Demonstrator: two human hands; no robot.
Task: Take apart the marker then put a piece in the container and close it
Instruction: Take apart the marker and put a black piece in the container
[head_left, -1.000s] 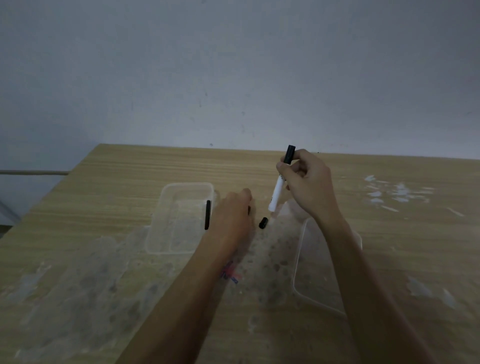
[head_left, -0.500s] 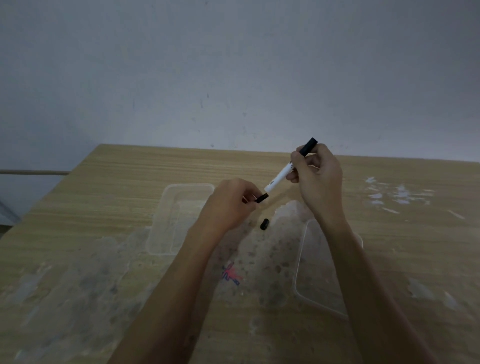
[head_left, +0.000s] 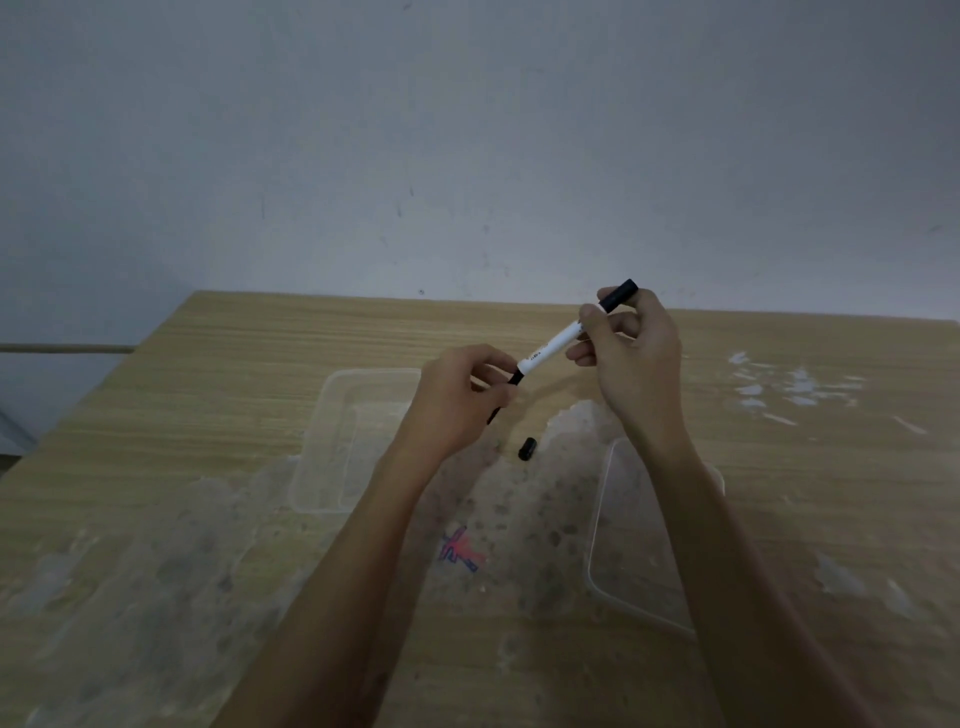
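Since a moment ago the left hand (head_left: 457, 400) now closes its grip on the lower black end of the marker (head_left: 553, 349) at frame centre (right hand (head_left: 631, 358) clamps the upper part), so pulling apart seems next.

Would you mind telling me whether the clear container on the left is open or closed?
Open. The container has no cover on it; its lid lies apart on the table, right of it.
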